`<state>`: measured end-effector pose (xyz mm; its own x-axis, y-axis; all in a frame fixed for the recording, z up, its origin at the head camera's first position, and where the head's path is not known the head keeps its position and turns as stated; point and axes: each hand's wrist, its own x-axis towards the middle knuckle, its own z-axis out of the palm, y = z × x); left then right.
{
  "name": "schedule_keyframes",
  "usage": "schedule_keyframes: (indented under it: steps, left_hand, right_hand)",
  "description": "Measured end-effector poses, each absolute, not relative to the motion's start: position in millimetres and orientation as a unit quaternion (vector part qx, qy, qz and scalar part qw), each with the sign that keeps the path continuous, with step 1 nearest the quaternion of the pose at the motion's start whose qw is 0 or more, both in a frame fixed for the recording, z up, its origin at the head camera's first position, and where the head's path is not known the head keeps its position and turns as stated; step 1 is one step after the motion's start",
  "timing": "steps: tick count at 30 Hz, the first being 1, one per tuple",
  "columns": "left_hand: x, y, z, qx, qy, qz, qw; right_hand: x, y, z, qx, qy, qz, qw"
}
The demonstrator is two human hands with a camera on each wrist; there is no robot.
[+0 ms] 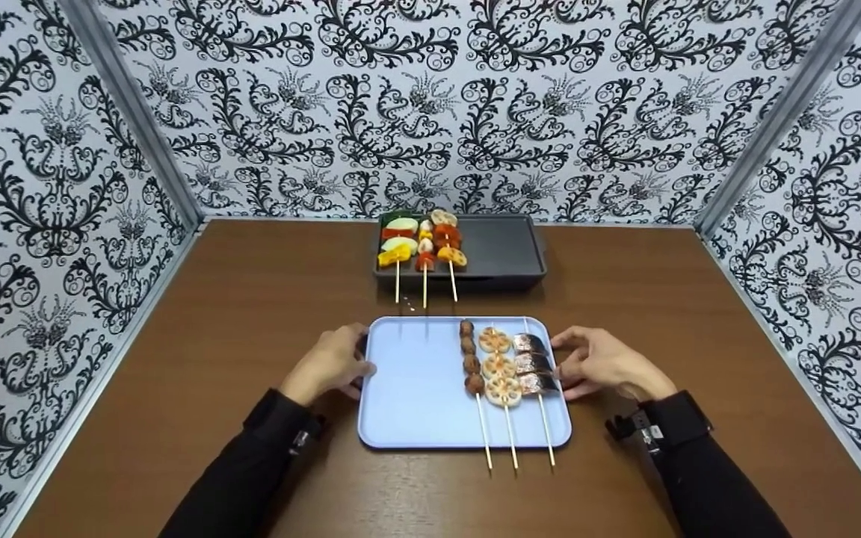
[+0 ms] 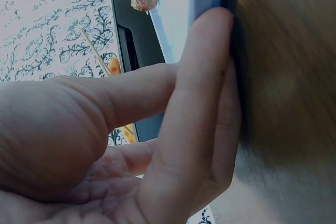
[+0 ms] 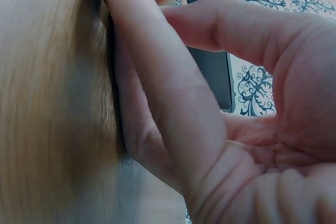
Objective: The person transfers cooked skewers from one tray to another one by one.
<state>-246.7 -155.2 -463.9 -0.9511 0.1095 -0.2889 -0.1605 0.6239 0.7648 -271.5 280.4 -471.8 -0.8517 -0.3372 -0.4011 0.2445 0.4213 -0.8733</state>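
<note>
A pale blue tray (image 1: 412, 396) lies in front of me on the table. My left hand (image 1: 328, 364) grips its left edge, thumb over the rim; the left wrist view shows fingers against the tray's side, low by the tabletop. At the opposite edge my right hand (image 1: 604, 362) holds the tray with its thumb at the rim. Three skewers lie on the tray's right half: brown meatballs (image 1: 471, 364), lotus root slices (image 1: 500, 366) and silver-skinned fish pieces (image 1: 534, 364). Their bare sticks reach past the tray's near edge.
Behind the tray stands a dark grill plate (image 1: 501, 246). Three vegetable skewers (image 1: 424, 243) lie on its left half, sticks toward me. Small white specks dot the brown table (image 1: 251, 299) between grill and tray. Patterned walls (image 1: 430, 112) close in the back and both sides.
</note>
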Motion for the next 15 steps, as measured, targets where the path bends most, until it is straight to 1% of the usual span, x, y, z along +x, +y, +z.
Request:
schedule_keyframes:
  steps: [9, 12, 15]
  left_hand:
    - [-247.2, -156.4, -462.4, -0.019, 0.893, 0.422, 0.154]
    - [-247.9, -155.3, -462.1, -0.015, 0.904, 0.402, 0.146]
    - [-248.8, -154.8, -460.7, 0.002, 0.919, 0.375, 0.124]
  right_hand:
    - [-274.8, 280.2, -472.4, -0.028, 0.794, -0.542, 0.274]
    - [-273.3, 281.2, -473.0, -0.031, 0.793, -0.544, 0.273]
    - [-270.9, 281.8, -472.5, -0.036, 0.795, -0.541, 0.271]
